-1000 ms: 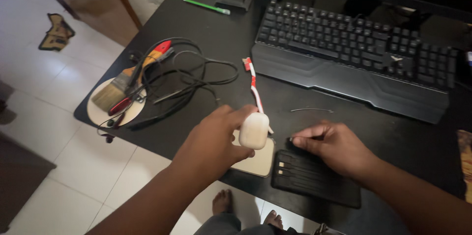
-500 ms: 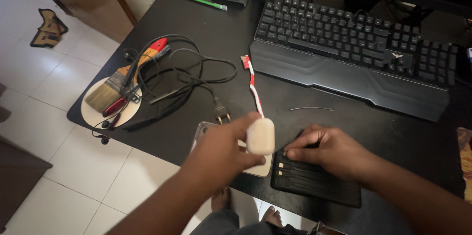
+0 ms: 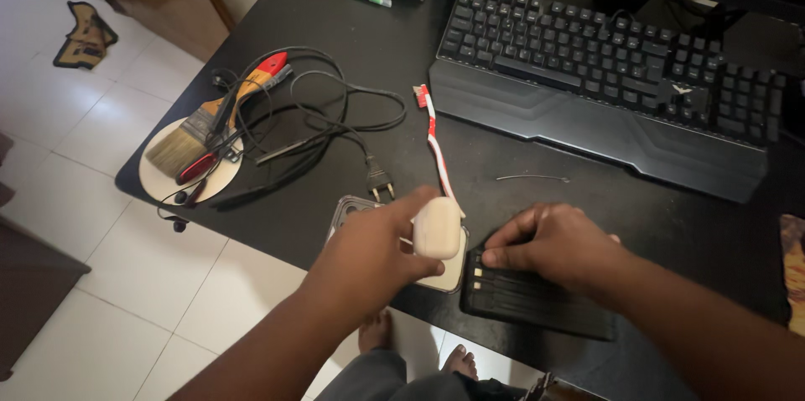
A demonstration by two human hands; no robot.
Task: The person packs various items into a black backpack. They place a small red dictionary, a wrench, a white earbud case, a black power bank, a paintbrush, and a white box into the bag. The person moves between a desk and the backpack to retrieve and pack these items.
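The left hand [image 3: 369,246] is raised, fingers and thumb curled closed in a grip. The right hand [image 3: 558,243] lies low, palm down, fingertips [image 3: 490,257] pressing downward.

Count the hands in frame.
2: left hand grips a small white case over the desk edge; right hand rests on the black power bank. None hidden.

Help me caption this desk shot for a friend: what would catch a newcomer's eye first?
The left hand holds a small white rounded case above the near desk edge, beside the right hand pressing fingertips on a flat black power bank. Behind them lies a large black keyboard. At the far left, a paintbrush rests among tangled black cables.
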